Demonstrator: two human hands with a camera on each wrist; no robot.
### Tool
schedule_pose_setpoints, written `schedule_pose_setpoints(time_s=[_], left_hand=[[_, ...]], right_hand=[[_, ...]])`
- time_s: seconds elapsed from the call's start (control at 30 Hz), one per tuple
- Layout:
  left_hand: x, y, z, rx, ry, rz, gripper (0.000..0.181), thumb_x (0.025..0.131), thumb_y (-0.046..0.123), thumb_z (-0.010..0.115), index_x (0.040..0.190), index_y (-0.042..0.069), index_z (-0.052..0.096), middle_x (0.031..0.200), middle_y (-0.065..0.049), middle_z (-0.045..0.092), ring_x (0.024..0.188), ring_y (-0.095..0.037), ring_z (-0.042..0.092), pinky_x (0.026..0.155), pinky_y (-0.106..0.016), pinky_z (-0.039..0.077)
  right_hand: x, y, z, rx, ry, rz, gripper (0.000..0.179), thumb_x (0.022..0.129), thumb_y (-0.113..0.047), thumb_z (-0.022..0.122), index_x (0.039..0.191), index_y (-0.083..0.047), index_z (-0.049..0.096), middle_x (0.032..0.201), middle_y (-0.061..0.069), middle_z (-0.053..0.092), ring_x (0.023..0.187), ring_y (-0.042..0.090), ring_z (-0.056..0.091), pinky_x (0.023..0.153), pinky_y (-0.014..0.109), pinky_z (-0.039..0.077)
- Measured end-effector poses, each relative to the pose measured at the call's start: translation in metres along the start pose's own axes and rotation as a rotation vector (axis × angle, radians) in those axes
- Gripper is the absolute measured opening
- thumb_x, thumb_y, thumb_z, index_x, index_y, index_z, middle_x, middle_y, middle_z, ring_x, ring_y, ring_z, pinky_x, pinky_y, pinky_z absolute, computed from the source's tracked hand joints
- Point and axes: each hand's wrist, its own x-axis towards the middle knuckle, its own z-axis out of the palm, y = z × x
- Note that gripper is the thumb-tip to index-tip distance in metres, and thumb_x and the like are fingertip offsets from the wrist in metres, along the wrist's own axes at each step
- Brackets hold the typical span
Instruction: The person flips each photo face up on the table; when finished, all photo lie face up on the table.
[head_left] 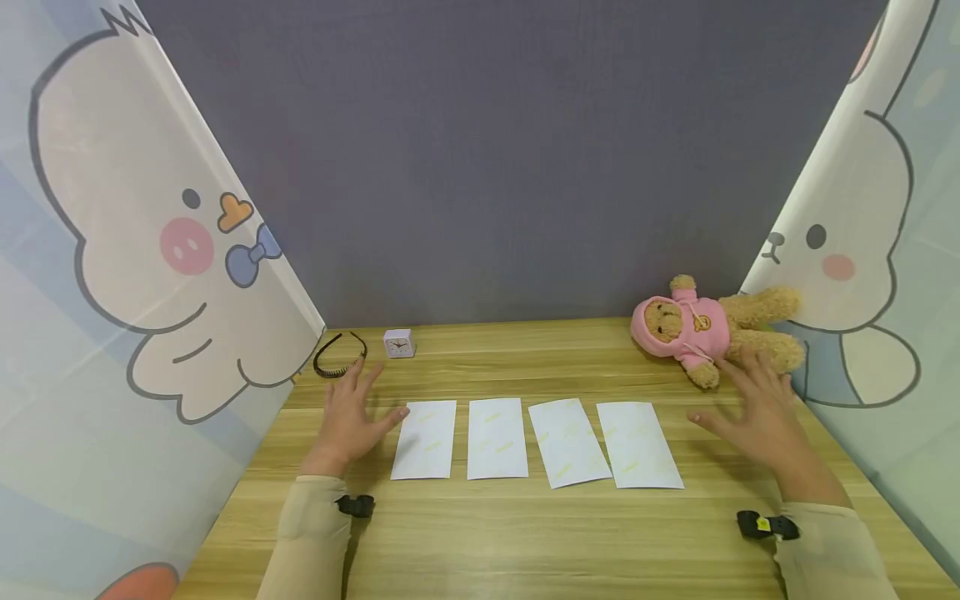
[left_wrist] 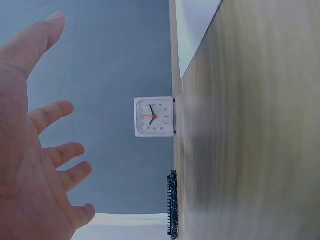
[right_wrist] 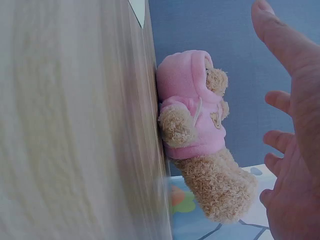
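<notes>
My left hand (head_left: 351, 423) hovers with fingers spread left of a row of several white paper sheets (head_left: 423, 440); its thumb overlaps the leftmost sheet's edge in the head view. Beyond it are a small square alarm clock (head_left: 399, 343) and a black toothed headband (head_left: 340, 358), the clock facing me in the left wrist view (left_wrist: 154, 117). On the other side my right hand (head_left: 761, 410) is spread too, holding nothing. Nearest to it lies a teddy bear (head_left: 705, 325) on its back, dressed in a pink hoodie. Faint yellow marks show on the sheets.
The wooden table (head_left: 480, 542) meets a dark grey panel (head_left: 510, 167) at the back. Cartoon-printed curtains (head_left: 97, 350) hang along the left and right sides. Black straps (head_left: 767, 525) sit at both wrists.
</notes>
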Motion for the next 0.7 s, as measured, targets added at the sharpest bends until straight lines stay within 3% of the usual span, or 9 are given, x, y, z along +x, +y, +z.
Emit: schedule_pose_setpoints(time_s=[0.3, 0.5, 0.7], left_hand=[[0.005, 0.012, 0.006, -0.041, 0.010, 0.052, 0.095, 0.087, 0.060, 0.079, 0.161, 0.013, 0.041, 0.169, -0.026, 0.020, 0.151, -0.051, 0.025, 0.121, -0.069, 0.008], [0.007, 0.023, 0.014, -0.069, 0.039, 0.105, 0.092, 0.086, 0.053, 0.083, 0.159, 0.012, 0.044, 0.167, -0.025, 0.026, 0.146, -0.052, 0.033, 0.116, -0.072, 0.021], [0.009, 0.039, 0.018, -0.083, 0.018, 0.125, 0.090, 0.086, 0.052, 0.083, 0.157, 0.010, 0.046, 0.168, -0.021, 0.025, 0.145, -0.051, 0.034, 0.114, -0.070, 0.028]], right_hand=[[-0.004, -0.008, 0.000, 0.040, -0.015, -0.042, 0.099, 0.074, -0.038, 0.094, 0.152, 0.000, 0.047, 0.167, 0.031, 0.023, 0.155, 0.054, 0.006, 0.116, 0.074, -0.010], [-0.006, -0.009, 0.002, 0.078, -0.034, -0.073, 0.099, 0.073, -0.033, 0.096, 0.154, -0.002, 0.047, 0.169, 0.027, 0.020, 0.152, 0.057, 0.014, 0.115, 0.076, -0.007], [-0.008, -0.009, 0.004, 0.119, -0.076, -0.071, 0.095, 0.076, -0.032, 0.095, 0.153, -0.001, 0.048, 0.167, 0.030, 0.024, 0.149, 0.060, 0.021, 0.117, 0.074, 0.000]])
